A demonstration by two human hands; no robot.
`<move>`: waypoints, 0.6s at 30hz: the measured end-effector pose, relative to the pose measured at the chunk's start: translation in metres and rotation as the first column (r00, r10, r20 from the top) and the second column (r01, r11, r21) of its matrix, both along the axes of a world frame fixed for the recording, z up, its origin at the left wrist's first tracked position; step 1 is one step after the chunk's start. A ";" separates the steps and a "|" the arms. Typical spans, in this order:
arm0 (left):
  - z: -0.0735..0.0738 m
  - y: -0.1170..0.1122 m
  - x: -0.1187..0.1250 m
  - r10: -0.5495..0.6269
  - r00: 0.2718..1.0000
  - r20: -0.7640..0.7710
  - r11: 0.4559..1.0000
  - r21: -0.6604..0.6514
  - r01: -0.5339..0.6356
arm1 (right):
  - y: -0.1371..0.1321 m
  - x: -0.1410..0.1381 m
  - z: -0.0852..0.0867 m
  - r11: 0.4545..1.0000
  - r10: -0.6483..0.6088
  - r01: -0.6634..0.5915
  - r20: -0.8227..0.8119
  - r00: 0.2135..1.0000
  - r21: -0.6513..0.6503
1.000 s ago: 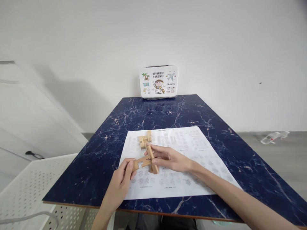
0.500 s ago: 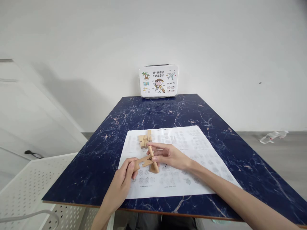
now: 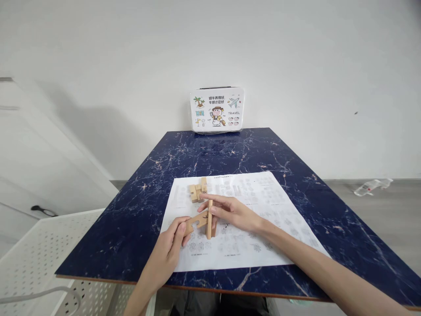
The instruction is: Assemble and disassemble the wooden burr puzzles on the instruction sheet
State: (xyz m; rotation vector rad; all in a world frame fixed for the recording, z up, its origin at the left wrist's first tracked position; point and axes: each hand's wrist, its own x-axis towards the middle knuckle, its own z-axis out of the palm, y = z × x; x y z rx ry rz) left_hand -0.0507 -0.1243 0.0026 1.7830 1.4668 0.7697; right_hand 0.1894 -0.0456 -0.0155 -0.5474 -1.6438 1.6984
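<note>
My left hand [image 3: 175, 236] pinches the left end of a notched wooden puzzle piece [image 3: 200, 219] between thumb and fingers. That piece has a cut in its edge and a dark mark near its right end. My right hand [image 3: 233, 213] grips a second flat wooden piece [image 3: 209, 221], standing on edge and meeting the notched one crosswise. Another bit of wood shows low behind it; whether it is a separate piece I cannot tell. Just beyond my right fingertips, several wooden puzzle pieces [image 3: 194, 193] stand grouped on the printed sheet [image 3: 263, 245].
The sheet, covered in faint diagrams, lies on a dark blue marbled table [image 3: 138, 219]. A white printed case [image 3: 217, 109] leans at the wall. A white perforated surface [image 3: 33, 245] with a cable adjoins on the left. Clear plastic packaging [image 3: 370, 188] lies on the floor, right.
The crosswise wooden piece has turned from a slant to nearly upright in the view as my right hand shifted slightly. My left hand stays almost still on the notched piece.
</note>
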 end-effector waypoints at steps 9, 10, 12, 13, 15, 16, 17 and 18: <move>-0.001 -0.002 0.000 -0.057 0.987 0.149 0.994 -0.078 0.070 | -0.001 0.002 0.004 0.998 0.059 -0.059 0.037 0.998 0.001; -0.002 -0.001 0.000 -0.073 0.985 0.154 0.992 -0.087 0.087 | -0.001 0.002 0.003 0.997 0.072 -0.072 0.046 0.996 0.003; -0.005 -0.001 -0.001 -0.085 0.983 0.162 0.990 -0.099 0.102 | -0.001 0.002 0.002 0.996 0.092 -0.093 0.062 0.994 0.013; -0.005 -0.001 -0.001 -0.082 0.983 0.163 0.990 -0.104 0.100 | -0.001 0.001 0.001 0.995 0.094 -0.095 0.064 0.994 0.018; -0.006 -0.001 0.000 -0.062 0.984 0.167 0.991 -0.108 0.081 | -0.001 0.000 -0.001 0.995 0.092 -0.094 0.057 0.994 0.023; -0.006 -0.001 0.000 -0.049 0.985 0.167 0.992 -0.105 0.067 | -0.001 0.000 -0.001 0.995 0.093 -0.094 0.048 0.994 0.026; -0.005 -0.001 0.000 -0.034 0.987 0.160 0.994 -0.099 0.051 | -0.001 0.000 -0.002 0.995 0.096 -0.097 0.037 0.995 0.027; -0.004 -0.001 0.001 -0.022 0.989 0.145 0.995 -0.089 0.035 | -0.001 -0.001 -0.002 0.995 0.099 -0.100 0.022 0.995 0.027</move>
